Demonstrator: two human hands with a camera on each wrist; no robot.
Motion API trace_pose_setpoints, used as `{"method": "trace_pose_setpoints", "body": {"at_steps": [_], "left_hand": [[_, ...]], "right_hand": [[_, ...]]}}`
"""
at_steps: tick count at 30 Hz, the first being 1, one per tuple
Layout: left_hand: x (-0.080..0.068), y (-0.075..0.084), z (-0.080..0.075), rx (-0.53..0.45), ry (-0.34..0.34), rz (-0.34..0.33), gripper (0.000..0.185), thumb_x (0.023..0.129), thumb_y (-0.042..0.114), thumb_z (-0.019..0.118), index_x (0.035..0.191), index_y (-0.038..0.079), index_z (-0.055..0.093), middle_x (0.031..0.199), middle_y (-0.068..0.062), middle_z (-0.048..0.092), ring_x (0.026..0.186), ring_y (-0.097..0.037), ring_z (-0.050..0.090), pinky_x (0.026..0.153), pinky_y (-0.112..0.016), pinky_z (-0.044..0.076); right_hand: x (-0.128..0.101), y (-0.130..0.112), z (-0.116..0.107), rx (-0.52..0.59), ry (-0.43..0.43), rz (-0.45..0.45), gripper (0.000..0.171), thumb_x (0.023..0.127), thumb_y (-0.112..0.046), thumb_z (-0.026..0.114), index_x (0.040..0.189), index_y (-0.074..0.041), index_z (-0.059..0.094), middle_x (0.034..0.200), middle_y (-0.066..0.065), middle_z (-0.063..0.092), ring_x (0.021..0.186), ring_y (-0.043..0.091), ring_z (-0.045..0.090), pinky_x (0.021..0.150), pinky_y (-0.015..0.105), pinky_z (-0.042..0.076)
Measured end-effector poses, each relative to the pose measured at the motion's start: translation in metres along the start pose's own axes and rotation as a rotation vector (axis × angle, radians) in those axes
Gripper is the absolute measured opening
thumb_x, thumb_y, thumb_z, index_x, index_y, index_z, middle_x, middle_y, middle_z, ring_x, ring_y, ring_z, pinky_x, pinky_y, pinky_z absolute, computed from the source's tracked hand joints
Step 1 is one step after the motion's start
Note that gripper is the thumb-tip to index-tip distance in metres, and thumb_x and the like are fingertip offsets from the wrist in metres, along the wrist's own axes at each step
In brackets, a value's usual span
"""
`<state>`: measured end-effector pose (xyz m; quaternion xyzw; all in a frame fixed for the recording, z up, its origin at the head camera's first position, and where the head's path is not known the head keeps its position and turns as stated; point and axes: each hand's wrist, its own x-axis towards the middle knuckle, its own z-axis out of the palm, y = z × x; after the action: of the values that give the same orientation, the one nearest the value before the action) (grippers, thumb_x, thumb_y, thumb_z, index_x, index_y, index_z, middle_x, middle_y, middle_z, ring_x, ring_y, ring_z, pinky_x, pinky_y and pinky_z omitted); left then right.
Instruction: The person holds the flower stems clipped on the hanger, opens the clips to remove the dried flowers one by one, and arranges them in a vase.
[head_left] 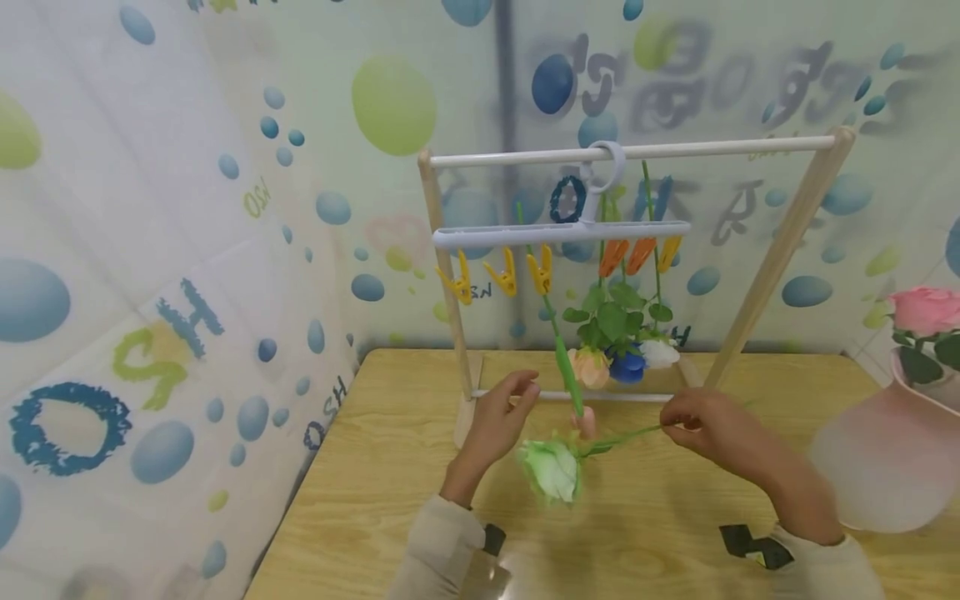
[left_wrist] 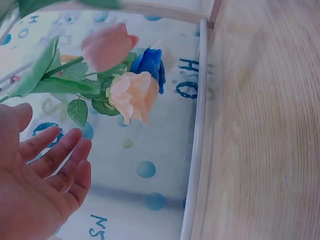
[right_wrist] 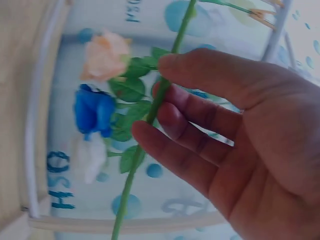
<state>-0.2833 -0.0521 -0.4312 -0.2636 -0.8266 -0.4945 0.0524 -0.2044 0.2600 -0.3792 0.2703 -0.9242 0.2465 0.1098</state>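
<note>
My right hand [head_left: 716, 429] pinches the green stem [right_wrist: 131, 180] of a pale green-white artificial rose [head_left: 553, 469], whose blurred head points left over the table. Fingers loosely bent and holding nothing, my left hand [head_left: 501, 421] is raised just left of that rose. Above it a pink tulip [left_wrist: 106, 47] hangs head down, its stem in a yellow clip [head_left: 540, 271] of a grey clip hanger [head_left: 517, 236]. Peach [head_left: 590, 367], blue [head_left: 627, 364] and white [head_left: 660, 353] roses hang upside down on the hanger's right side, near orange clips [head_left: 613, 257].
The hanger's hook sits on the white top rod [head_left: 517, 157] of a wooden-legged rack standing on the wood-grain table [head_left: 360, 483]. Two more yellow clips [head_left: 502, 273] hang at left, holding no flower. At right stands a pinkish-white vase [head_left: 885, 454] with a pink rose [head_left: 928, 310].
</note>
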Motion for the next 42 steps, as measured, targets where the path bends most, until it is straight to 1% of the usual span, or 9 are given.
{"method": "trace_pose_setpoints", "body": {"at_steps": [4,8,11,15,24,30,34,40,42], "left_hand": [[0.002,0.000,0.005,-0.071,-0.017,-0.026,0.039,0.104,0.030,0.051,0.138,0.011,0.054,0.128,-0.006,0.064,0.113,-0.022,0.062,0.085,-0.036,0.053],[0.004,0.002,0.012,-0.078,-0.015,-0.047,0.037,0.099,0.028,0.060,0.134,0.018,0.056,0.129,-0.001,0.063,0.116,-0.022,0.060,0.090,-0.044,0.052],[0.006,0.007,0.016,-0.051,0.015,-0.055,0.040,0.097,0.038,0.063,0.131,0.019,0.057,0.126,-0.001,0.064,0.119,-0.021,0.057,0.094,-0.050,0.049],[0.010,0.015,0.020,-0.110,0.069,-0.069,0.053,0.096,0.047,0.061,0.137,0.014,0.054,0.127,-0.007,0.063,0.117,-0.022,0.057,0.093,-0.046,0.049],[0.017,0.026,0.028,-0.174,0.192,-0.037,0.044,0.095,0.040,0.065,0.129,0.012,0.061,0.110,-0.003,0.069,0.104,-0.020,0.063,0.078,-0.030,0.044],[0.018,0.027,0.036,-0.159,0.232,-0.048,0.040,0.093,0.040,0.068,0.123,0.015,0.066,0.099,0.002,0.071,0.096,-0.014,0.064,0.075,-0.030,0.045],[0.019,0.029,0.038,-0.161,0.232,-0.039,0.040,0.093,0.039,0.068,0.125,0.015,0.067,0.099,0.000,0.072,0.096,-0.015,0.064,0.075,-0.030,0.045],[0.021,0.029,0.041,-0.169,0.231,-0.016,0.038,0.093,0.034,0.070,0.125,0.013,0.066,0.114,-0.006,0.068,0.105,-0.022,0.062,0.079,-0.033,0.047],[0.021,0.030,0.041,-0.163,0.232,-0.010,0.039,0.093,0.033,0.070,0.126,0.013,0.065,0.120,-0.006,0.066,0.108,-0.023,0.061,0.081,-0.035,0.047]], "right_hand": [[-0.002,-0.006,-0.014,-0.075,0.119,0.011,0.017,0.081,0.004,0.074,0.089,-0.011,0.073,0.087,-0.004,0.066,0.075,0.013,0.066,0.063,0.028,0.056],[0.000,-0.008,-0.022,-0.186,0.317,-0.075,0.026,0.072,0.009,0.079,0.089,-0.010,0.072,0.084,-0.002,0.066,0.069,0.016,0.067,0.061,0.025,0.055],[0.001,-0.010,-0.029,-0.252,0.454,-0.120,0.031,0.066,0.011,0.081,0.089,-0.008,0.072,0.083,0.000,0.066,0.067,0.019,0.066,0.062,0.018,0.052],[0.004,-0.013,-0.041,-0.316,0.576,-0.132,0.027,0.066,0.012,0.079,0.088,-0.003,0.073,0.081,0.006,0.066,0.066,0.022,0.065,0.063,0.015,0.049],[0.008,-0.025,-0.065,-0.363,0.864,-0.040,0.013,0.083,-0.001,0.072,0.094,0.004,0.074,0.084,0.020,0.068,0.072,0.031,0.062,0.072,0.012,0.035],[0.011,-0.031,-0.090,-0.390,1.137,0.032,0.024,0.095,-0.014,0.064,0.097,0.008,0.075,0.088,0.030,0.068,0.080,0.047,0.060,0.084,0.006,0.031],[0.007,-0.032,-0.106,-0.371,1.190,0.115,0.033,0.098,-0.022,0.060,0.101,0.007,0.074,0.092,0.032,0.066,0.087,0.051,0.058,0.092,0.010,0.032],[-0.005,-0.024,-0.116,-0.422,1.143,0.317,0.037,0.102,-0.028,0.051,0.114,-0.001,0.072,0.107,0.027,0.066,0.097,0.046,0.059,0.090,0.010,0.029],[-0.009,-0.019,-0.116,-0.409,1.142,0.375,0.035,0.102,-0.027,0.049,0.117,-0.005,0.072,0.106,0.016,0.069,0.093,0.022,0.064,0.084,0.006,0.027]]}}
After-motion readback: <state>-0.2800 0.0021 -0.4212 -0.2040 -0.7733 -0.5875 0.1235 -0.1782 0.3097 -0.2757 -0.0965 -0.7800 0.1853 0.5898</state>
